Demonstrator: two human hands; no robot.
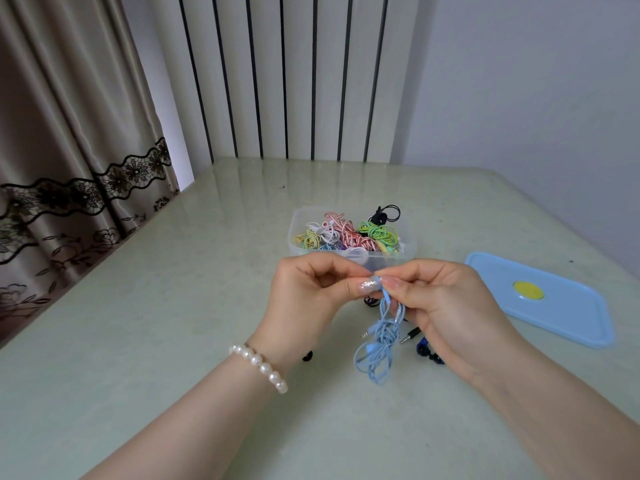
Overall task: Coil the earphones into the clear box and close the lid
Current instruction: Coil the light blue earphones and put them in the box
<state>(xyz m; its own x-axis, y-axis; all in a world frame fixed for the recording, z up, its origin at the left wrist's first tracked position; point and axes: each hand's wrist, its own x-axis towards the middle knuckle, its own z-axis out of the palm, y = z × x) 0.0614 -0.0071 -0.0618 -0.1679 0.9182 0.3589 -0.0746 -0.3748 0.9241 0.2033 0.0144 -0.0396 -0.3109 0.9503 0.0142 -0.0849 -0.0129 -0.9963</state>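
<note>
- A single head-worn view was provided, looking forward and down across the table toward its far edge.
- The hands were seen close, above the near edge.
- The wall beyond the far edge was also taken in.

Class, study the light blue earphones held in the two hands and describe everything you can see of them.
The light blue earphones are a thin, flat-looking cable hanging in a loose tangle of loops above the table, in front of the clear box. The left hand and the right hand both pinch the top of the cable. A metal jack plug sticks out at the left of the tangle. The earbuds cannot be clearly picked out.
</note>
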